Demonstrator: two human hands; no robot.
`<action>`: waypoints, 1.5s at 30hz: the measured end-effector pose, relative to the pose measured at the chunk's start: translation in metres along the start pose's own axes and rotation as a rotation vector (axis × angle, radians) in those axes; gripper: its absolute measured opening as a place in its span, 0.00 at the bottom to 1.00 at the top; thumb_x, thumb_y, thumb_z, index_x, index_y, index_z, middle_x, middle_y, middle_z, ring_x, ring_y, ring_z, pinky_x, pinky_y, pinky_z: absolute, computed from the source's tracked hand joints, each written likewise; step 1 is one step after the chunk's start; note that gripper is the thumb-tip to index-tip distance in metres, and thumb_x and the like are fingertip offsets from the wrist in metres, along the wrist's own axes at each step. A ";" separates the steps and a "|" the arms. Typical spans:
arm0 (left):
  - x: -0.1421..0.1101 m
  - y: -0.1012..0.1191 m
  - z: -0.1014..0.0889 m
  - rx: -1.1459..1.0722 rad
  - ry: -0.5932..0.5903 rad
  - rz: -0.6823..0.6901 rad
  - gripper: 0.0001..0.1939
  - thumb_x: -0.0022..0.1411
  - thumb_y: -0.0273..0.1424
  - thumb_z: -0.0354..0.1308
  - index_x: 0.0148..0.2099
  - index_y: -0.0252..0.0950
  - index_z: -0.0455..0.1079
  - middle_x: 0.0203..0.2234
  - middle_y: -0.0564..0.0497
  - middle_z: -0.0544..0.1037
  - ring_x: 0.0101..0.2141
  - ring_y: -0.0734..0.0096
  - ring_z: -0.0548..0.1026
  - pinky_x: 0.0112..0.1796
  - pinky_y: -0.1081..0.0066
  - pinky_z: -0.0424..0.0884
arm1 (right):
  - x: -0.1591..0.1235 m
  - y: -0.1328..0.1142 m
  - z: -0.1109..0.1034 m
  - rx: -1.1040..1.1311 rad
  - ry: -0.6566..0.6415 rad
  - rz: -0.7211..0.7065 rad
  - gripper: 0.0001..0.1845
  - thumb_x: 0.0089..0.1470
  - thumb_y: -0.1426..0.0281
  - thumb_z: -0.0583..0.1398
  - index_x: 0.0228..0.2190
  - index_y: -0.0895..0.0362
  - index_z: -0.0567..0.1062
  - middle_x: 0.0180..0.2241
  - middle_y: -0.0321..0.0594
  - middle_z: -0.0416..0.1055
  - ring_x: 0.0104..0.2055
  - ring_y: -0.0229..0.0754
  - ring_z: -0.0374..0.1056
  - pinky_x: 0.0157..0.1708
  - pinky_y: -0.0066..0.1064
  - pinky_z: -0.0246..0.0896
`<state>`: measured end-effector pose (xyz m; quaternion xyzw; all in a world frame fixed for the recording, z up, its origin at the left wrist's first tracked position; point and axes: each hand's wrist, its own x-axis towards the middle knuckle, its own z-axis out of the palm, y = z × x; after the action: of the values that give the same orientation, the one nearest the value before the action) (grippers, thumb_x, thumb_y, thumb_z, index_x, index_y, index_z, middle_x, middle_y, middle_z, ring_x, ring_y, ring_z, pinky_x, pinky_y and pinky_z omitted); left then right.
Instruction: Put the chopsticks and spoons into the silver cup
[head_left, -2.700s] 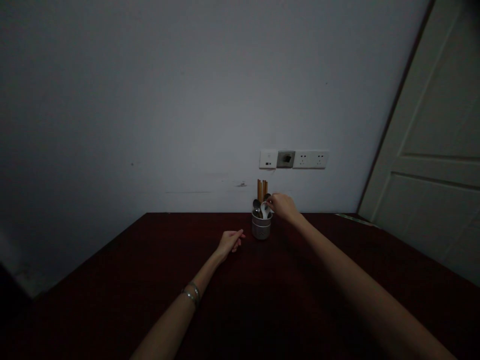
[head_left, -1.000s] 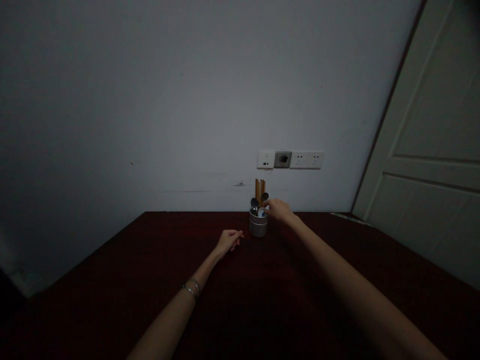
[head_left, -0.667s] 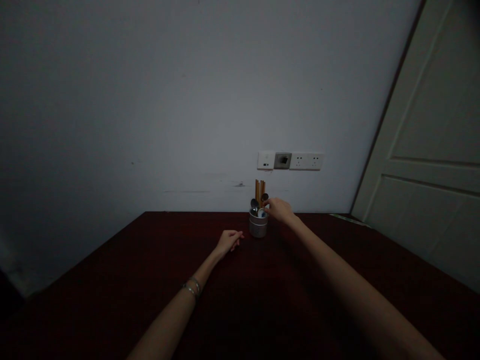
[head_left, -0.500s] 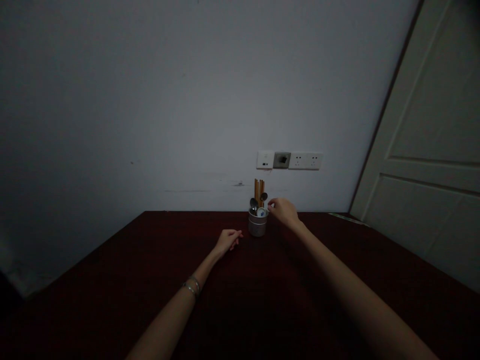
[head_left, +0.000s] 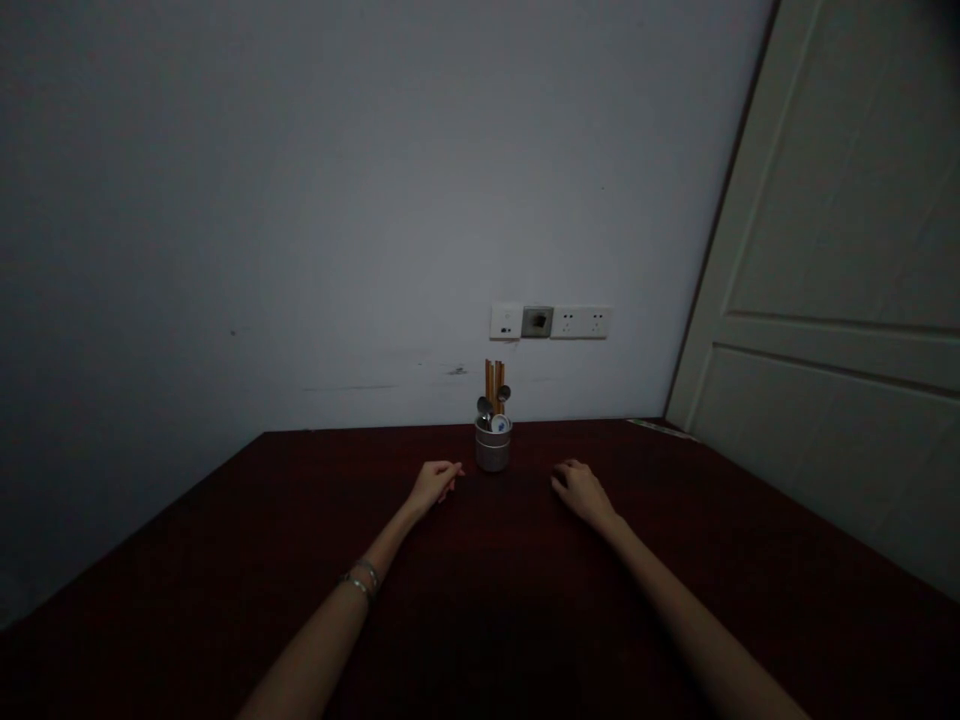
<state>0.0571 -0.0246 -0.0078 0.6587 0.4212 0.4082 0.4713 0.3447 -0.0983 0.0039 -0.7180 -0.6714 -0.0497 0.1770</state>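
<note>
Place: looks like a home, room type unclear
Table: dark red (head_left: 322, 520), against plain wall (head_left: 360, 200)
Wall: scuffed, sockets (head_left: 582, 322)
Door: pale, panelled (head_left: 832, 250)
Cup: cutlery, chopsticks (head_left: 490, 385)

The left forearm (head_left: 337, 640) slants toward one o'clock, hand (head_left: 433, 484) loosely curled; the right (head_left: 682, 610) toward ten-thirty, fingers (head_left: 561, 486) slightly bent, apart.

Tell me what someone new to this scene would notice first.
Probably the holder near the wall, with upright chopsticks, dark metal spoons and a white spoon poking out. Next, the two bare hands, left and right, one on each side and nearer the viewer, over the dark red table.
</note>
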 end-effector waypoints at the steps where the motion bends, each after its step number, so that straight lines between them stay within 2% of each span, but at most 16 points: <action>1: 0.000 0.000 0.000 0.004 0.004 0.000 0.20 0.53 0.45 0.52 0.30 0.30 0.69 0.12 0.59 0.61 0.10 0.84 0.54 0.12 0.79 0.48 | -0.003 0.003 0.005 -0.006 -0.002 0.007 0.21 0.54 0.65 0.50 0.45 0.60 0.72 0.48 0.50 0.67 0.49 0.45 0.62 0.47 0.31 0.54; 5: -0.001 0.002 0.001 0.031 0.023 -0.009 0.21 0.52 0.46 0.52 0.30 0.30 0.68 0.12 0.59 0.61 0.10 0.84 0.54 0.13 0.79 0.48 | -0.009 0.007 0.012 -0.013 0.031 0.023 0.22 0.55 0.65 0.48 0.47 0.60 0.71 0.50 0.49 0.65 0.53 0.46 0.59 0.50 0.33 0.52; 17: 0.000 0.001 0.001 0.048 0.021 -0.022 0.20 0.53 0.45 0.52 0.30 0.30 0.69 0.13 0.59 0.62 0.11 0.84 0.55 0.13 0.79 0.49 | -0.009 0.008 0.013 -0.016 0.063 0.008 0.22 0.55 0.65 0.48 0.46 0.60 0.72 0.49 0.48 0.66 0.52 0.48 0.60 0.49 0.34 0.53; 25: 0.000 0.000 0.002 0.127 0.016 -0.010 0.19 0.54 0.43 0.51 0.29 0.30 0.69 0.13 0.58 0.63 0.10 0.84 0.56 0.13 0.79 0.48 | -0.008 0.010 0.016 0.003 0.035 0.019 0.22 0.55 0.66 0.48 0.47 0.62 0.71 0.51 0.50 0.65 0.54 0.48 0.57 0.51 0.36 0.51; 45: -0.001 -0.003 0.002 0.205 0.014 0.015 0.18 0.55 0.41 0.49 0.29 0.31 0.70 0.13 0.58 0.63 0.11 0.83 0.56 0.13 0.78 0.49 | -0.010 0.010 0.017 0.009 0.045 0.001 0.22 0.55 0.66 0.48 0.47 0.62 0.71 0.51 0.50 0.65 0.54 0.48 0.58 0.52 0.36 0.51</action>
<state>0.0581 -0.0252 -0.0110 0.7037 0.4591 0.3708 0.3956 0.3510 -0.1023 -0.0165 -0.7161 -0.6671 -0.0626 0.1956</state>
